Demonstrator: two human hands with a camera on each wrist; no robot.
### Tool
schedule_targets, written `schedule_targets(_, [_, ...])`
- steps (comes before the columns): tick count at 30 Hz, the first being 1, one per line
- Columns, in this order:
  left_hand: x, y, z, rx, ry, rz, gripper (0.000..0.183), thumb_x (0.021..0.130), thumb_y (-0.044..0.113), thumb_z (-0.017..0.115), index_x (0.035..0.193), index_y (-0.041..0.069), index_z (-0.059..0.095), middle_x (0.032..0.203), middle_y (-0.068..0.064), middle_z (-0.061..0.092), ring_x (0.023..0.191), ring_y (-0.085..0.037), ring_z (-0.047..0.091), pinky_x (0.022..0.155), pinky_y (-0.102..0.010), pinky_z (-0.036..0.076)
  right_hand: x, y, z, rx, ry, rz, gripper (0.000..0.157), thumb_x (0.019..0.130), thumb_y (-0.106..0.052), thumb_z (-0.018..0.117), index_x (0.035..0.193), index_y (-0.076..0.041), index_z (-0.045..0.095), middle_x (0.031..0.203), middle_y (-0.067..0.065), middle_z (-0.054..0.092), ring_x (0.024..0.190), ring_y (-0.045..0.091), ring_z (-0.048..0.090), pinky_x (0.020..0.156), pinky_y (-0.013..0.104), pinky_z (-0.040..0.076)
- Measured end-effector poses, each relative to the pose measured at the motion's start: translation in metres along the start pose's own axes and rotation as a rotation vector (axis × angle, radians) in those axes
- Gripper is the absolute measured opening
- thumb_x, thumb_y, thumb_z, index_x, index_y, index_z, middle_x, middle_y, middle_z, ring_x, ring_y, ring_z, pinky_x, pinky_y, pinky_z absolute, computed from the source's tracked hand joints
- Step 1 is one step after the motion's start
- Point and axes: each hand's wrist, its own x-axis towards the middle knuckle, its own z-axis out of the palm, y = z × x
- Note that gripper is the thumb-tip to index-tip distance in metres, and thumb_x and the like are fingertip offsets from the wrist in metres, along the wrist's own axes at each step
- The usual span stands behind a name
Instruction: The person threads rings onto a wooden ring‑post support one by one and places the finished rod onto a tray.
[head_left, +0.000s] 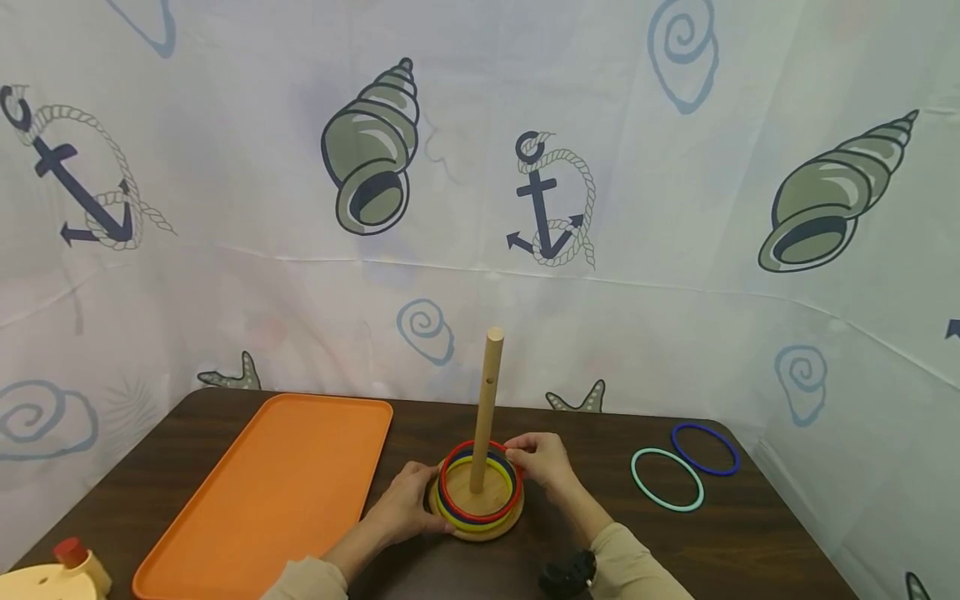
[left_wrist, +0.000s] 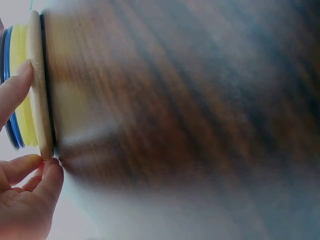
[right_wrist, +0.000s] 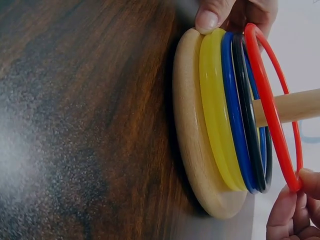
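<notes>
A ring-toss stand has a round wooden base [right_wrist: 187,110] and an upright wooden post [head_left: 489,383]. Around the post, yellow rings [right_wrist: 214,110] lie lowest, with a blue ring [right_wrist: 234,100] and a black ring [right_wrist: 243,100] over them. My left hand [head_left: 405,504] grips the base at its left edge, thumb at the near side. With thumb and fingertips, my right hand [head_left: 543,460] pinches the red ring [right_wrist: 272,110] at its right side. This ring encircles the post and tilts above the stack, its far side close to my left hand in the right wrist view.
An orange tray [head_left: 277,492] lies left of the stand. On the right, a mint-green ring [head_left: 678,509] and a blue ring [head_left: 697,426] lie on the dark wooden table [head_left: 585,433]. A pale yellow piece with a red knob [head_left: 71,552] is at the near left corner.
</notes>
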Motion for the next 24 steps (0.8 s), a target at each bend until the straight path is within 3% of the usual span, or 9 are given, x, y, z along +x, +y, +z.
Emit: schedule_targets(24, [-0.001,0.0018,-0.0003,0.024,0.014,-0.002,0.084,0.058,0.026,0.09,0.124,-0.011,0.053,0.112,-0.015,0.051,0.104,-0.031,0.051,0.09,-0.05,0.044,0.0021,0.0064,0.0079,-0.061,0.046,0.044,0.01,0.086,-0.003,0.065,0.091,0.004,0.07,0.077,0.004,0.062,0.063,0.01,0.053,0.055,0.025,0.051])
